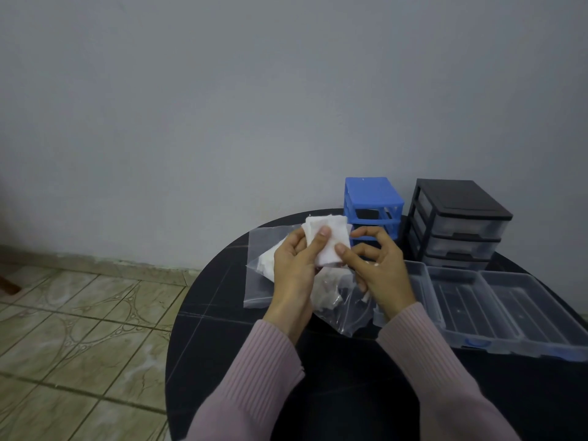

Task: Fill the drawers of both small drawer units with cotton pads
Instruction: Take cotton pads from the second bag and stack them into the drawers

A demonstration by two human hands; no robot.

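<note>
My arms come in from the near edge in long sleeves of a soft, dusty pink knit, ribbed in fine lengthwise lines from the upper arm down. Each sleeve ends at the wrist in a snug cuff, the left sleeve [254, 377] and the right sleeve [439, 370] alike. My left hand [294, 268] and right hand [378, 268] are bare, with short, plain nails and no rings or watch showing.
</note>
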